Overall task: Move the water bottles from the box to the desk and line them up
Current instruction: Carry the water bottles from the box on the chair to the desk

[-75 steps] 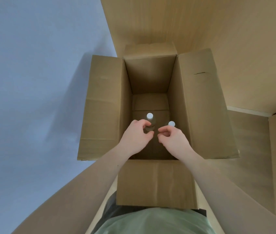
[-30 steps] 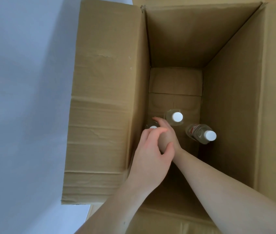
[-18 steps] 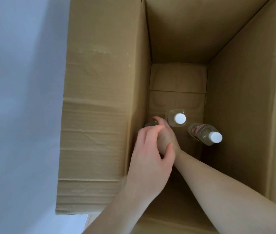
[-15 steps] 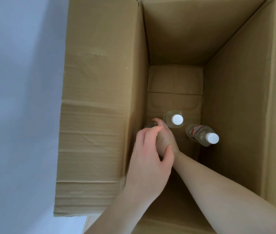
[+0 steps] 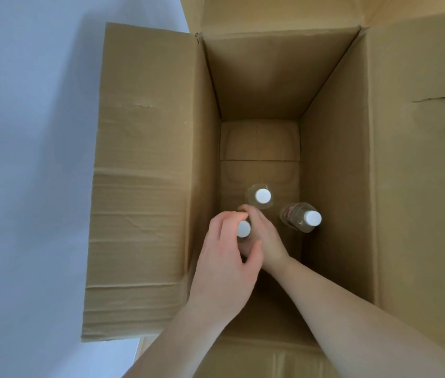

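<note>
Cardboard box (image 5: pixel 335 170) still contains three white-capped water bottles, so no placement is shown as done. One bottle (image 5: pixel 243 229), at seven o'clock on the box floor, is gripped by both left hand (image 5: pixel 225 264) and right hand (image 5: pixel 263 238); two more remain, at centre (image 5: pixel 262 196) and four o'clock (image 5: pixel 301 218).

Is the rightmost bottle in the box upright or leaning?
Leaning: the rightmost bottle shows its side and label, cap offset right of its base.
</note>
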`<state>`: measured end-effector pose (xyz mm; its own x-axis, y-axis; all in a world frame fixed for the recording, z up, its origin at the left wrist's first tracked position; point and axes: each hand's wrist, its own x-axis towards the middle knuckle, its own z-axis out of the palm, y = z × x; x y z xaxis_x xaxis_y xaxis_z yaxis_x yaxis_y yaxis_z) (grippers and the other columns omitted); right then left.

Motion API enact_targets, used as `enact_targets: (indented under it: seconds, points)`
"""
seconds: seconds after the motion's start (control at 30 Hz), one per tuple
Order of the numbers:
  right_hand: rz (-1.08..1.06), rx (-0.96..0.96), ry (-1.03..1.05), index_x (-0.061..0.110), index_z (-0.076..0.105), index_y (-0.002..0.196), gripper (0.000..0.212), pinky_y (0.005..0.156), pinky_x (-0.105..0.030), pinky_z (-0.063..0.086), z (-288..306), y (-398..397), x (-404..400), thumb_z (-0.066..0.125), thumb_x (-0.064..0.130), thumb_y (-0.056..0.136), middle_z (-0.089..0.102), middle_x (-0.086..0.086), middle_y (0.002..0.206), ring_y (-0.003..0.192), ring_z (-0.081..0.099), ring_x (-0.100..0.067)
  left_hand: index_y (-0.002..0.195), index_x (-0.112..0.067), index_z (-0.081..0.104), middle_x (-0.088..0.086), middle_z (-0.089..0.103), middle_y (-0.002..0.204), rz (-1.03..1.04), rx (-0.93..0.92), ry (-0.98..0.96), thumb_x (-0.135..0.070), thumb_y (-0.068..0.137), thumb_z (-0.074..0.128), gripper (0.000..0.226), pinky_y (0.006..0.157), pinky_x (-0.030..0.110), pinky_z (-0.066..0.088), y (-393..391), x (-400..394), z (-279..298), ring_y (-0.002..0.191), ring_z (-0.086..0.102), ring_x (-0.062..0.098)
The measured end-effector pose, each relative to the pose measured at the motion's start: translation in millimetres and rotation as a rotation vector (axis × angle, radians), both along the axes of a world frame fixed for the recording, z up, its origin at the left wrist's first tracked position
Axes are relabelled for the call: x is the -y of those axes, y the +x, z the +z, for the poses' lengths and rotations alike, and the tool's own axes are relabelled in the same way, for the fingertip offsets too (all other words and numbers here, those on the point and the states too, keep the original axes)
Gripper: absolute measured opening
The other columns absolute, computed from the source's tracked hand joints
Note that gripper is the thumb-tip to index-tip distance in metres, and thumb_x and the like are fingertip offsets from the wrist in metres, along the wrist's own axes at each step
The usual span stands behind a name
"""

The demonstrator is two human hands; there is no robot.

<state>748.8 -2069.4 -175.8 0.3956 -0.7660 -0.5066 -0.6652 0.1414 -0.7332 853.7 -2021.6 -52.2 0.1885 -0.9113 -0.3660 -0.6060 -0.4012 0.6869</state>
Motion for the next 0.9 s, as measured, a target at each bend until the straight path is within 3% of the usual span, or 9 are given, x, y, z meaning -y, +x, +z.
enact_targets:
  seconds: [0.13, 0.27, 0.53, 0.73, 0.9]
  points:
    - [-0.052, -0.042, 0.026, 0.017, 0.044, 0.138, 0.056, 0.096, -0.026, 0.043, 13.2, -9.7, -4.9, 0.057, 0.003, 0.086, 0.05, -0.001, 0.133, 0.118, 0.051, -0.016, 0.132, -0.025, 0.052, -0.019, 0.045, 0.13, -0.002, 0.004, -0.037, -0.026, 0.093, 0.065, 0.041, 0.09, -0.004, 0.031, -0.8, -4.7, 9.0, 0.118, 0.042, -0.015]
    - [-0.124, -0.017, 0.063, 0.028, 0.045, 0.134, 0.061, 0.089, -0.02, 0.046, 37.9, -24.7, -8.5, 0.068, 0.021, 0.077, 0.053, 0.009, 0.123, 0.11, 0.054, -0.008, 0.134, -0.024, 0.052, -0.016, 0.046, 0.131, -0.036, 0.013, -0.048, -0.026, 0.093, 0.066, 0.043, 0.084, -0.007, 0.029, -0.9, -9.4, 18.7, 0.111, 0.038, -0.025]
    - [-0.223, 0.03, -0.012, 0.03, 0.045, 0.128, 0.066, 0.084, -0.02, 0.048, 80.4, -53.3, -21.4, 0.077, 0.035, 0.071, 0.054, 0.014, 0.113, 0.101, 0.057, -0.006, 0.136, -0.028, 0.05, -0.016, 0.048, 0.133, -0.112, 0.094, -0.041, -0.035, 0.094, 0.063, 0.044, 0.076, -0.003, 0.033, -4.3, -19.8, 34.5, 0.105, 0.045, -0.007]
    - [-0.234, 0.007, -0.156, 0.033, 0.046, 0.119, 0.067, 0.072, -0.006, 0.044, 110.8, -67.7, -35.8, 0.087, 0.03, 0.067, 0.058, 0.02, 0.101, 0.092, 0.06, 0.001, 0.136, -0.028, 0.05, -0.013, 0.049, 0.136, -0.145, 0.148, -0.024, -0.038, 0.095, 0.062, 0.043, 0.071, -0.002, 0.029, 3.4, -22.9, 43.8, 0.104, 0.047, -0.004]
    - [-0.304, 0.026, -0.161, 0.039, 0.045, 0.114, 0.062, 0.079, -0.013, 0.048, 134.3, -75.2, -51.6, 0.084, 0.034, 0.066, 0.058, 0.02, 0.102, 0.096, 0.06, -0.002, 0.136, -0.027, 0.05, -0.012, 0.05, 0.136, -0.204, 0.15, -0.042, -0.038, 0.096, 0.061, 0.043, 0.072, 0.001, 0.032, 14.4, -30.1, 49.0, 0.103, 0.048, -0.004]
